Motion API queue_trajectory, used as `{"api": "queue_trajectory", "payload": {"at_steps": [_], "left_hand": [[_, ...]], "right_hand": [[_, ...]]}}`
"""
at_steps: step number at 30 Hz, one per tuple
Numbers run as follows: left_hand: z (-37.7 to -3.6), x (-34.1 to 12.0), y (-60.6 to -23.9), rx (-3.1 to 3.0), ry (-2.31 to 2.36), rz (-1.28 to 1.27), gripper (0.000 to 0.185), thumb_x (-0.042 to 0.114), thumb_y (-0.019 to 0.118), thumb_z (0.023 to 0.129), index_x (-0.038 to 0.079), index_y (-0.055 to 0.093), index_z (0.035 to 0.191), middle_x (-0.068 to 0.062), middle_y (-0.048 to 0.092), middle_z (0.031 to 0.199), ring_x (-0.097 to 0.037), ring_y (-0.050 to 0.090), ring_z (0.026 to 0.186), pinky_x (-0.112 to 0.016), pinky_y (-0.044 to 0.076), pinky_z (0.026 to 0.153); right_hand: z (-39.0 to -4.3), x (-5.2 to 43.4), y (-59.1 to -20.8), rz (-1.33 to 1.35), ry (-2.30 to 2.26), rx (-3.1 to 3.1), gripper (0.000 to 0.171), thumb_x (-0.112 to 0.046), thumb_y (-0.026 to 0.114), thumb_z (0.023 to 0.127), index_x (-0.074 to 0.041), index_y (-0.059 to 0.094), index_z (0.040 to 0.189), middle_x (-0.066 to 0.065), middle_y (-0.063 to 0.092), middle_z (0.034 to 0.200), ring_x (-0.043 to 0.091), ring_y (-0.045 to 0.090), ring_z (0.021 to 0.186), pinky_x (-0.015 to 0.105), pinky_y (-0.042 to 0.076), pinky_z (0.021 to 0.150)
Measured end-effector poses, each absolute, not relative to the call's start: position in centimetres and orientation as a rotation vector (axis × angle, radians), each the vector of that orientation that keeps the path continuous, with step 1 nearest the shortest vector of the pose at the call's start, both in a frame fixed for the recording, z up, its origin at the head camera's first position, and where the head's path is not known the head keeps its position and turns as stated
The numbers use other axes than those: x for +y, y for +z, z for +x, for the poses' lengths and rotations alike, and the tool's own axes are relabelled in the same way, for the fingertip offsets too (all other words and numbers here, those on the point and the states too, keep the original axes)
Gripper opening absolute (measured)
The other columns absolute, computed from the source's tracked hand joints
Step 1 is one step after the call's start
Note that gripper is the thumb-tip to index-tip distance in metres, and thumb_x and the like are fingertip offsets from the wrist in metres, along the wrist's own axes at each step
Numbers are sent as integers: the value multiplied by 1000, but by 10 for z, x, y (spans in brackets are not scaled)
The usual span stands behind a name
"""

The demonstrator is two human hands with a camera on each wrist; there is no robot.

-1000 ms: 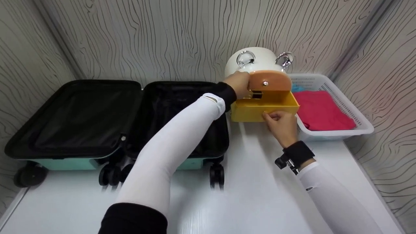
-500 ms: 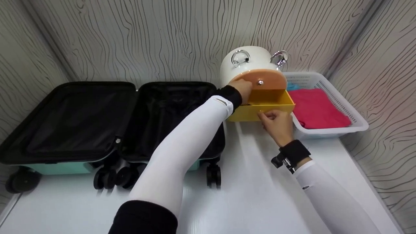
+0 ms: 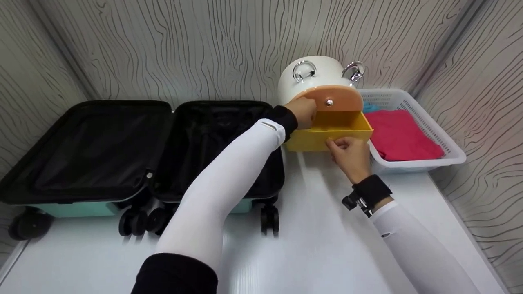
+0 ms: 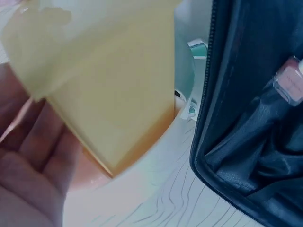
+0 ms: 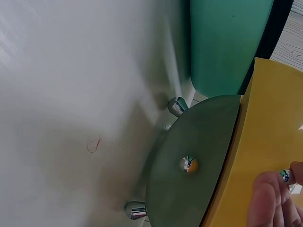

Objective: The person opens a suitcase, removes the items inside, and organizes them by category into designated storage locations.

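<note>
A: Head view first, nearest things: what lies closest on the white bench (image 3: 318, 228)?

B: Two white-sleeved forearms; just beyond them an open suitcase (image 3: 135, 151) lies flat on the bench's left side, black lining up, teal shell and black wheels facing the viewer.

A: And the right hand (image 3: 350, 154)?

B: It sits at the front of the yellow drawer (image 3: 329, 134); its fingers (image 3: 336, 142) pinch the drawer's front edge; the right wrist view shows fingertips on the yellow panel beside a rounded green drawer front (image 5: 189, 184) with a small metal knob.

A: Where is that drawer?

B: Pulled out from the white round-topped cabinet (image 3: 316, 75), which stands on the bench just right of the suitcase, near the back wall.

A: The left hand (image 3: 303, 112)?

B: It reaches across to the drawer's left rear corner, under the orange drawer front (image 3: 333, 100) above; its fingers curl there, but whether they grip anything cannot be told; the left wrist view shows a relaxed palm beside a blurred yellow panel.

A: Farther back?

B: A white basket (image 3: 449, 149) just right of the cabinet holds folded red cloth (image 3: 398, 134); two chrome rings (image 3: 304, 69) sit on the cabinet's top.
</note>
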State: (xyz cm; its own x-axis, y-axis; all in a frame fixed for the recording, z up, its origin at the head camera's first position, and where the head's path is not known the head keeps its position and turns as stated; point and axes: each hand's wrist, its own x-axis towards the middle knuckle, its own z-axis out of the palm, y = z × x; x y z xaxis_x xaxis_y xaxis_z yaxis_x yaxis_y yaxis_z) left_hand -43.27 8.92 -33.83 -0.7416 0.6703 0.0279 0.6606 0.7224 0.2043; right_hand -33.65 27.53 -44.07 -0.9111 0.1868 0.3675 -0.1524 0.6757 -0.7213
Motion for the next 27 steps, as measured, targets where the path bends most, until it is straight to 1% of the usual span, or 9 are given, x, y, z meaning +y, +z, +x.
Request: {"api": "queue_trajectory", "payload": {"at_steps": [3,7,13,15,17,20,22,24,27], "left_hand": [[-434,75,-338,2887,489,1073,45,21,66,105,17,50,63,8,47,61,-10,42,58,-24,33,58],[-434,50,-341,2983,577,971,54,41,54,113,18,49,64,6,51,64,-12,50,61,-28,41,60],[-439,5,-354,3066,565,775,52,35,44,112,18,44,63,1,49,66,-20,53,67,-38,48,68],[-442,-8,-363,3026,502,723,47,33,44,110,16,47,66,-4,58,74,-25,60,75,-44,54,77],[-464,-20,-390,2980,426,693,45,37,46,107,17,50,67,-4,63,77,-25,64,78,-48,56,81],[-494,-30,-432,2918,318,655,39,43,52,105,18,60,77,-5,73,91,-26,70,87,-52,58,86],[-498,-34,-445,2886,239,629,32,41,57,104,17,69,87,-4,77,97,-25,72,91,-51,59,87],[-490,-36,-448,2870,171,615,26,39,64,102,15,74,101,-7,79,110,-27,74,100,-52,59,92],[-459,-38,-432,2863,109,632,30,36,71,99,11,78,115,-10,80,119,-28,76,108,-50,60,95]], "right_hand": [[-337,274,-442,-18,1084,-2468,31,-28,81,99,3,83,94,17,78,78,2,61,58,15,48,55],[-338,273,-443,-16,1060,-2471,28,-24,82,97,4,83,97,21,79,84,5,62,64,13,48,58],[-344,270,-440,7,1062,-2480,26,-18,81,98,8,82,97,25,79,86,4,60,64,11,46,59],[-348,269,-439,18,1064,-2485,26,-17,80,97,9,81,96,25,78,84,2,58,62,11,46,58],[-353,268,-438,23,1057,-2485,26,-16,80,97,10,80,94,24,77,82,1,56,60,11,44,56],[-361,267,-437,25,1032,-2485,26,-15,80,96,11,80,92,24,77,79,0,54,59,13,42,54],[-368,266,-436,27,1015,-2489,26,-14,79,96,11,80,92,24,77,80,0,53,59,13,41,55],[-374,266,-434,32,998,-2496,26,-14,78,97,12,80,93,25,77,81,2,53,60,14,40,56],[-383,264,-431,23,987,-2511,26,-14,77,98,11,81,95,26,78,84,4,53,61,15,40,56]]}}
